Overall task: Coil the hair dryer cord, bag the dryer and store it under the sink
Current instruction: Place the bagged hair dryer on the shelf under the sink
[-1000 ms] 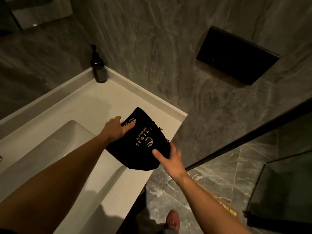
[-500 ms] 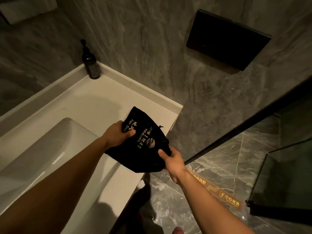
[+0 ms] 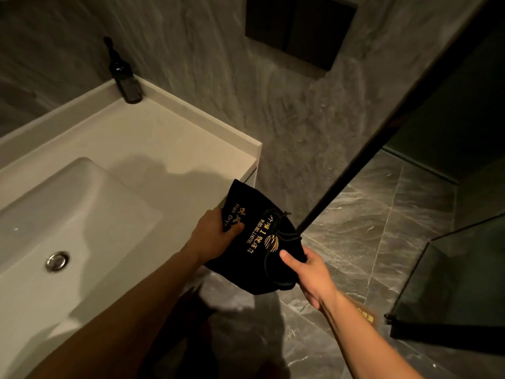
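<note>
A black drawstring bag (image 3: pixel 257 258) with gold lettering hangs in the air just past the right end of the white counter (image 3: pixel 153 149), over the floor. My left hand (image 3: pixel 211 233) grips its left edge with the thumb on top. My right hand (image 3: pixel 307 269) holds its right side near the drawstring. The bag looks full; the hair dryer and cord inside are hidden. The sink basin (image 3: pixel 62 214) with its metal drain (image 3: pixel 56 260) lies to the left.
A dark pump bottle (image 3: pixel 123 75) stands in the counter's back corner. A dark-framed glass partition (image 3: pixel 363 170) runs diagonally at right. A black wall panel (image 3: pixel 297 26) is above. Grey marble floor (image 3: pixel 355 242) spreads below the bag.
Both hands closed on the bag and lifted it off the counter, carrying it toward me and to the right, past the counter's end. The view has swung right and down.
</note>
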### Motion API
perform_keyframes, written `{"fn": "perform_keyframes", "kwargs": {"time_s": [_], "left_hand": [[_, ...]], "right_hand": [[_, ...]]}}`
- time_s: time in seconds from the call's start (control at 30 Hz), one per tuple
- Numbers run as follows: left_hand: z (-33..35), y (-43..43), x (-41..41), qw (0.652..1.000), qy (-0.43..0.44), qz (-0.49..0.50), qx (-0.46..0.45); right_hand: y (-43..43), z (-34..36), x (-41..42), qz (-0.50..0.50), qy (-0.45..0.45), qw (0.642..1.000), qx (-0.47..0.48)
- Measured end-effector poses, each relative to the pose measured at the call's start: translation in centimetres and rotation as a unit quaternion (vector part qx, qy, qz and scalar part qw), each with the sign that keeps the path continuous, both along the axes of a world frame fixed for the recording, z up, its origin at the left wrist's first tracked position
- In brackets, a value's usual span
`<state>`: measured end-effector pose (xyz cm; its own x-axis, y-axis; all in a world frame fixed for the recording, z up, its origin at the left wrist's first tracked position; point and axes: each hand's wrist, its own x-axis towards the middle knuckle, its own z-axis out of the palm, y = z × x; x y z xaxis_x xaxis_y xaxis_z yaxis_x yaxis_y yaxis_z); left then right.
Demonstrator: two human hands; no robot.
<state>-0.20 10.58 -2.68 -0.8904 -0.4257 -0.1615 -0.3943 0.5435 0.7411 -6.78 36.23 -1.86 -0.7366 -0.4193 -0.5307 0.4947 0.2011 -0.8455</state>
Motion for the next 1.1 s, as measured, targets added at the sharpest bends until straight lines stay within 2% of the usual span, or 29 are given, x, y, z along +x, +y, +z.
{"fn": "perform_keyframes", "kwargs": {"time_s": [0.07, 0.2, 0.43, 0.67, 0.83, 0.9, 1.0, 1.1], "left_hand": [[-1.4, 2.2, -0.1, 1.000, 0.007, 0.004, 0.028], [-4.9, 4.9, -1.1, 0.996, -0.046, 0.001, 0.079], [-14.9, 5.3, -2.9, 0.998, -0.034, -0.022, 0.043], [-29.6, 3.4, -2.2, 0.995, 0.067, 0.004, 0.070], [-36.9, 1.2, -2.0, 0.993, 0.089, 0.065, -0.045], [-40.3, -0.3, -1.5, 0.984, 0.075, 0.053, -0.151], [-45.1, -2.5, -0.3, 0.975, -0.030, 0.046, -0.216], [-48.7, -3.3, 0.7, 0.957, -0.059, -0.002, -0.283]], "right_hand": [[1.9, -1.7, -0.5, 0.006, -0.005, 1.000, 0.008], [4.5, -6.4, -1.3, -0.036, -0.045, 0.998, -0.004], [4.9, -16.8, -1.9, -0.093, -0.067, 0.993, 0.017], [2.0, -31.2, -2.4, -0.128, -0.066, 0.989, -0.010], [0.3, -40.0, -3.6, -0.140, -0.049, 0.989, -0.011], [-0.4, -42.5, -4.5, -0.161, -0.036, 0.986, -0.023], [-1.9, -45.0, -6.2, -0.194, -0.014, 0.979, -0.058], [-4.2, -46.5, -7.2, -0.208, 0.012, 0.975, -0.079]]}}
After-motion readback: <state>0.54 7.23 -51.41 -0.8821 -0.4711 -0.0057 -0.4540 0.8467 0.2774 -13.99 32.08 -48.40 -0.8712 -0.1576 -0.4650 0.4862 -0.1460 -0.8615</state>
